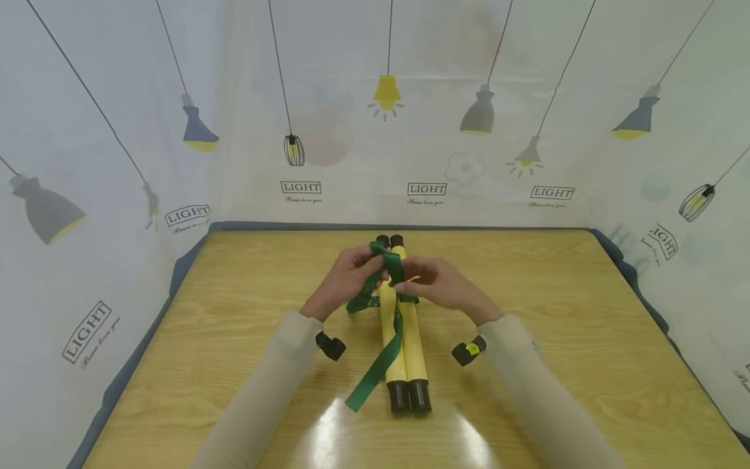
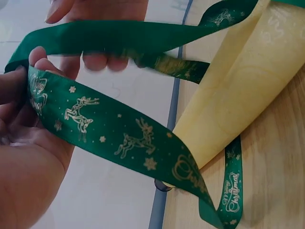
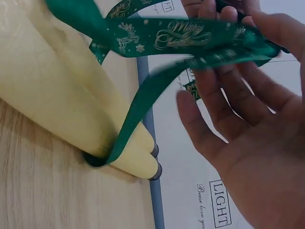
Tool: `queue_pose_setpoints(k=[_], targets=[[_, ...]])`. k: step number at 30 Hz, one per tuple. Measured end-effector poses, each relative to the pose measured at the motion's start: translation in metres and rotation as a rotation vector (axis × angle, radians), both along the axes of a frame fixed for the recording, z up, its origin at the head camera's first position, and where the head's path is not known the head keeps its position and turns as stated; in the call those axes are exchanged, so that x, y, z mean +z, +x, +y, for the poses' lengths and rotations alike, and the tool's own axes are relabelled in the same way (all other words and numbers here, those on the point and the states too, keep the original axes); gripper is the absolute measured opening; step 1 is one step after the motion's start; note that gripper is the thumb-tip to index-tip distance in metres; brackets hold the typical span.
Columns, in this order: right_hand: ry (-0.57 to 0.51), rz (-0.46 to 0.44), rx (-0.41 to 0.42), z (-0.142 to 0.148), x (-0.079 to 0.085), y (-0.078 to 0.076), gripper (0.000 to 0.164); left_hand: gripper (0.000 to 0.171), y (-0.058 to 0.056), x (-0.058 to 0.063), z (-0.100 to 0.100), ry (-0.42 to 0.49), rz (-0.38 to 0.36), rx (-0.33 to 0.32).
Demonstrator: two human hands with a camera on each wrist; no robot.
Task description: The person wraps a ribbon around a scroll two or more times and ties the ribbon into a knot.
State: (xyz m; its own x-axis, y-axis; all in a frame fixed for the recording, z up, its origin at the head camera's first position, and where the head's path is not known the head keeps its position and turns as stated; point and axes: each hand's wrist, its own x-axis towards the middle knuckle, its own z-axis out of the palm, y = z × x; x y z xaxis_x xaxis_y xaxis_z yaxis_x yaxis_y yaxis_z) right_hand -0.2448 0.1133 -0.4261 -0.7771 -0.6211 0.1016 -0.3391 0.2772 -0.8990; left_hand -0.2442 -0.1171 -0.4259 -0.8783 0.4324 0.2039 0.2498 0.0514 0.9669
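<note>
Thumb and fingers of the left hand [image 1: 350, 273] pinch a bend of green ribbon [image 1: 373, 380] above two yellow rods [image 1: 414, 342], while the right hand [image 1: 445, 283] meets the same ribbon from the other side, its fingers lying behind the band; whether its thumb pinches too, I cannot tell. Loops of the ribbon pass about the middle of the rods, coming out low at the sides, and one loose tail slants over them toward the wearer, its cut end out to the left. The rods lie side by side, pointing away from the person, in the middle of a wood-grained table [image 1: 246, 339] whose glossy top throws back two bright patches near the front. Along the table's far edge runs a blue-grey border [image 1: 293, 226]; behind it and on both sides rises a pale covering [image 1: 346, 65] printed with hanging lamps [image 1: 387, 94] and the word LIGHT. Satiny and flat, the ribbon carries pale metallic reindeer, stars and "Merry Christmas" on one face and shows plain green on the other. Rounded dark caps [image 1: 419, 396] finish the smooth, slim rods. Light-coloured sleeves [image 1: 258, 391] reach the wrists, where small black devices [image 1: 333, 347] sit.
</note>
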Motion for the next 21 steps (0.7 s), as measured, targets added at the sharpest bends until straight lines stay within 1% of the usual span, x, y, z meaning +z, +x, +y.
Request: queue_pose_setpoints(k=[2, 5, 8, 10, 15, 17, 21], targets=[[0.022, -0.029, 0.0, -0.004, -0.002, -0.002, 0.036, 0.027, 0.001, 0.0, -0.001, -0.007, 0.007, -0.021], [0.044, -0.05, -0.034, -0.007, -0.002, -0.003, 0.03, 0.025, 0.001, -0.002, -0.002, -0.007, 0.007, -0.04], [0.05, -0.064, -0.053, -0.009, -0.002, -0.003, 0.027, 0.023, 0.001, -0.005, -0.002, 0.002, 0.009, -0.048], [0.044, -0.1, -0.06, -0.008, -0.003, -0.004, 0.027, 0.024, 0.002, -0.007, -0.002, 0.008, 0.015, -0.05], [-0.033, -0.236, -0.094, -0.003, -0.006, -0.007, 0.029, 0.029, 0.002, -0.01, -0.002, 0.035, 0.002, -0.047], [-0.07, -0.27, -0.1, 0.001, -0.007, -0.008, 0.029, 0.032, 0.002, -0.01, -0.002, 0.039, -0.008, -0.05], [-0.164, -0.319, -0.057, 0.008, -0.007, -0.01, 0.032, 0.032, 0.002, -0.011, -0.003, 0.045, -0.035, -0.043]])
